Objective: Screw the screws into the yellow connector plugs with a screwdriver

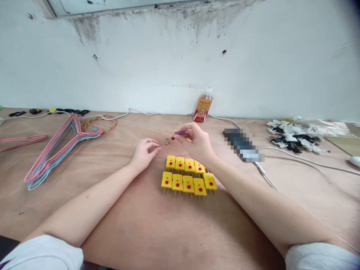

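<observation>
Above plugs (187,174); left hand (144,152), right hand (197,144) pinching tool (172,138)

Plywood table (140,225) with yellow plugs (187,176), wire hangers (56,150), bottle (203,107), cables (309,162)

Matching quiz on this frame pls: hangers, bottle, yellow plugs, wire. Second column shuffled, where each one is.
1. hangers
2. bottle
3. plugs
4. wire

A. in two rows, mid-scene
B. upright at the back
C. pinched between left hand and right hand
D. lying in a pile on the left

Pairs: 1-D, 2-B, 3-A, 4-C
</observation>
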Available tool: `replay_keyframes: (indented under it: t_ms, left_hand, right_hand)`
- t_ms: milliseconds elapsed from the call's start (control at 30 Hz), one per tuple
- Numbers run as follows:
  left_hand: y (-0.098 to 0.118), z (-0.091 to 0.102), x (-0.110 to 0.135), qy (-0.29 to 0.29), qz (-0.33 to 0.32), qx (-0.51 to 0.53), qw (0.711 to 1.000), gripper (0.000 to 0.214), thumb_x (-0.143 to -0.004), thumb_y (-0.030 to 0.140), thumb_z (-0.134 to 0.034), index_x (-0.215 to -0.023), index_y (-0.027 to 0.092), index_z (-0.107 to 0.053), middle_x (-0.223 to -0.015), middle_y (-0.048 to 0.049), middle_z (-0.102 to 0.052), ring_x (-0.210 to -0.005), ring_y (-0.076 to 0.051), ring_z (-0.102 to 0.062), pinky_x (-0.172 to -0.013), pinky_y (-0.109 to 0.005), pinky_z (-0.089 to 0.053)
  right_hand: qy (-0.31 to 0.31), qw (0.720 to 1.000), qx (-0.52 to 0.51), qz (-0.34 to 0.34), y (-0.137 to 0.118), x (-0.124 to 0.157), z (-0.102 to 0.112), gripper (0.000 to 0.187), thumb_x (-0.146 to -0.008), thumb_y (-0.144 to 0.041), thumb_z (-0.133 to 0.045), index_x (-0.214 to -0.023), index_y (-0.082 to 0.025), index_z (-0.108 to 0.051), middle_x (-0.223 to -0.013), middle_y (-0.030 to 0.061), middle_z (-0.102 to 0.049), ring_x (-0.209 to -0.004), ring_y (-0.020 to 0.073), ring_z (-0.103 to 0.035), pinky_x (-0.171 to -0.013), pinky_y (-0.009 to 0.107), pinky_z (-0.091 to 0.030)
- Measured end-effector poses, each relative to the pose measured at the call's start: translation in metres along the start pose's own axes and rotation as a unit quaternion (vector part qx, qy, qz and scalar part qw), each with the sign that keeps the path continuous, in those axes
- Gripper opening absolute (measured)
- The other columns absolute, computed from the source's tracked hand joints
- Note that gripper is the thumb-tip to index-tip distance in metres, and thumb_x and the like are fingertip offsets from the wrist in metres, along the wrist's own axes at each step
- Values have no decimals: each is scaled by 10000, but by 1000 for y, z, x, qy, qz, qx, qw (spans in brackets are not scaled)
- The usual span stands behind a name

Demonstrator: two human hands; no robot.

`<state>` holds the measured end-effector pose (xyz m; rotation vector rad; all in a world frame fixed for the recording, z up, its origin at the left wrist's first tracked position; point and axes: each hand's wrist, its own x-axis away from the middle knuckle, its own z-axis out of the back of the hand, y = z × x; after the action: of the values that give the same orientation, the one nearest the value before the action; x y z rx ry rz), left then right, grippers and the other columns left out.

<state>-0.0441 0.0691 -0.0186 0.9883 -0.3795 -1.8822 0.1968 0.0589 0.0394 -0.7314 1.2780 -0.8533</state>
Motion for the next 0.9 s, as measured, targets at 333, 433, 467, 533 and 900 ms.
replay_keyframes:
  t_ms: [333, 433, 467, 533, 900]
  left_hand:
    - [-1, -1, 0, -11, -7, -4, 1000, 95, -921, 310, -708, -903, 245, -776, -1089, -54, -731, -1091, -250, -658, -1045, -485, -523]
    - [1, 0, 0, -28, -21, -1, 999, 94, -926, 306, -703, -909, 244, -772, -1107, -61, -723, -1102, -252, -659, -1040, -484, -528]
    - [2, 0, 1, -36, -28, -1, 999, 93, -927, 307, -703, -911, 245, -771, -1114, -64, -722, -1108, -254, -659, -1043, -486, -527]
    - [4, 1, 1, -52, -42, -3, 998, 83, -925, 305, -706, -913, 252, -769, -1128, -67, -722, -1126, -258, -656, -1058, -495, -520]
    - [13, 4, 5, -86, -67, 44, 993, 81, -915, 303, -720, -856, 256, -751, -1179, -71, -712, -1189, -262, -638, -1103, -511, -496]
  right_hand:
    - [-69, 995, 53, 40, -9, 0, 5, 170, -930, -398, -710, -985, -257, -633, -989, 41, -794, -922, 225, -785, -850, 419, -660]
    - [-79, 994, 63, 47, -10, 0, 6, 129, -932, -349, -698, -999, -251, -646, -1010, 45, -792, -907, 217, -781, -839, 407, -659]
    - [-79, 993, 67, 51, -10, 0, 6, 121, -932, -335, -694, -1007, -250, -652, -1014, 45, -790, -905, 214, -779, -839, 403, -657]
    - [-74, 993, 76, 58, -12, 0, 7, 123, -938, -319, -683, -1039, -251, -662, -1018, 44, -787, -910, 210, -776, -845, 397, -653]
    - [-102, 992, -3, 73, -10, 12, -1, 201, -989, -349, -660, -1178, -281, -647, -1189, 49, -774, -1040, 203, -765, -954, 425, -642]
